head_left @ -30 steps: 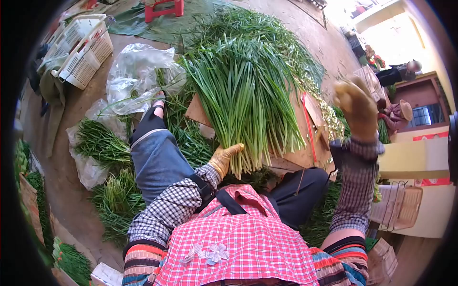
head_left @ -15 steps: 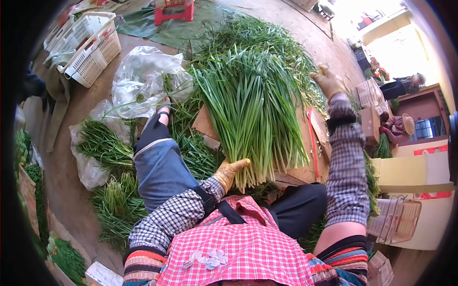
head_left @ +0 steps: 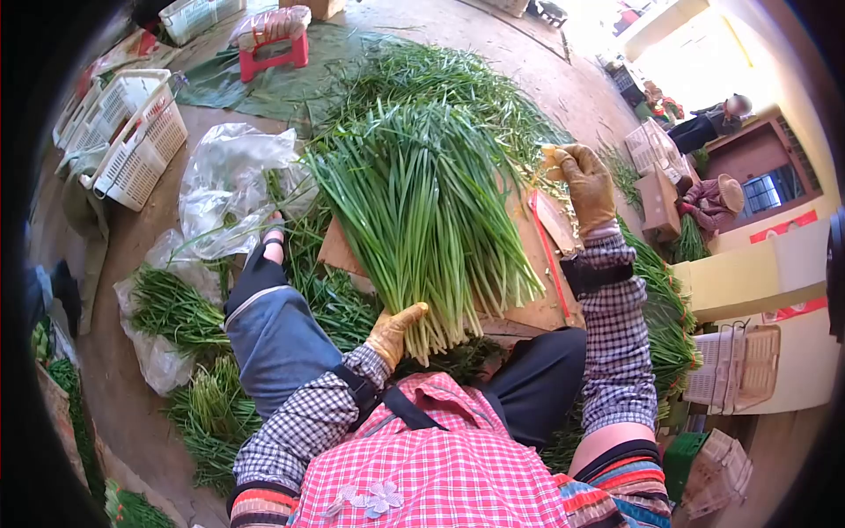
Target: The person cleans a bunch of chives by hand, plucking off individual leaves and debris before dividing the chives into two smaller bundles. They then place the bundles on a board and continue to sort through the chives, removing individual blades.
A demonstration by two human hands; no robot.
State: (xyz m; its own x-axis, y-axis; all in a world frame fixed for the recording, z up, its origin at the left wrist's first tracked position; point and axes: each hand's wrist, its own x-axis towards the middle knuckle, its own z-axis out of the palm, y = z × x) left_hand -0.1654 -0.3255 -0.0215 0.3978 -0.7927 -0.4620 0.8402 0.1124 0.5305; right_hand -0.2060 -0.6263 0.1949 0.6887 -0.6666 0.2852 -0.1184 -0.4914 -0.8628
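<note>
A thick bundle of long green chives [head_left: 422, 211] lies on a flat brown board [head_left: 537, 290] in front of my knees, cut ends toward me. My left hand [head_left: 392, 333], in a tan glove, presses against the cut ends at the bundle's near left. My right hand [head_left: 583, 183], also gloved, is raised over the board's right side with the fingers closed on a small pale yellowish bit; I cannot tell what it is. More loose chives [head_left: 440, 79] spread behind the bundle.
White plastic baskets [head_left: 132, 132] stand far left, a red stool [head_left: 273, 48] at the back. Clear plastic bags [head_left: 233, 180] and chive bunches [head_left: 180, 308] lie left of my leg. Other people [head_left: 713, 198] sit at the right near boxes and a basket [head_left: 739, 370].
My right hand swung from high on the right toward the chive tops, then drew back slightly over the board, fingers closed. My left hand stayed at the cut ends. The view shifted.
</note>
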